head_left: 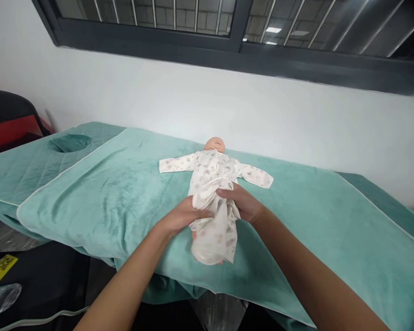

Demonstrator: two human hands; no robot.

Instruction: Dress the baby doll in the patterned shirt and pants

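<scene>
A baby doll (215, 144) lies on its back on a teal-covered bed (131, 184), its head toward the wall. It wears a white printed baby top (212, 168) whose long sleeves stretch out to both sides. Over its lower body, a white baby garment (215, 239) is bunched up and hangs toward me; I cannot tell whether it is separate from the top. My left hand (184, 214) grips the left side of this cloth, thumb on top. On the other side my right hand (243, 202) pinches a fold of it. The doll's legs are mostly hidden.
A face hole (71, 143) opens in the bed's quilted left end. Behind the bed stands a white wall with a barred window (207, 37). A black and red chair (12, 124) is at far left; a yellow label (2, 271) and pale cord (55, 314) lie lower left.
</scene>
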